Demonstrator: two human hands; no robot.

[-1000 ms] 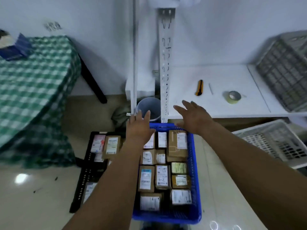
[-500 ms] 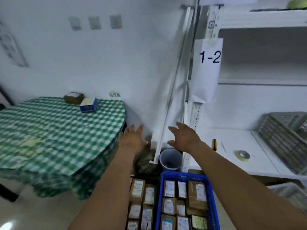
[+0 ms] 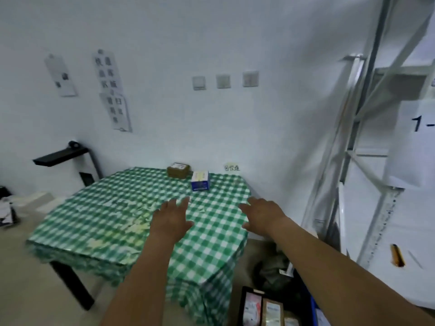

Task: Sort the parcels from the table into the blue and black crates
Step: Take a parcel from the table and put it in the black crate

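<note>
A white wall point(image 3: 211, 31) fills the back of the room, bearing three light switches point(image 3: 223, 81) in a row and printed sheets point(image 3: 113, 90) with characters further left. A table point(image 3: 106, 208) under a green-and-white checked cloth stands against it on black legs point(image 3: 70, 285), with a small handwritten note point(image 3: 232, 168) on the wall just behind. A white metal shelving rack point(image 3: 386, 220) rises at the right, with a paper sign point(image 3: 414, 147) hung on it. The floor point(image 3: 28, 290) is pale beige.

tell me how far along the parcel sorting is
Nearly done. Several parcels already lie in the black crate at the bottom edge. Nothing is in hand: the left hand and right hand are open above the checked table. Two items are left at its far edge, a brown parcel and a blue and white box.
</note>
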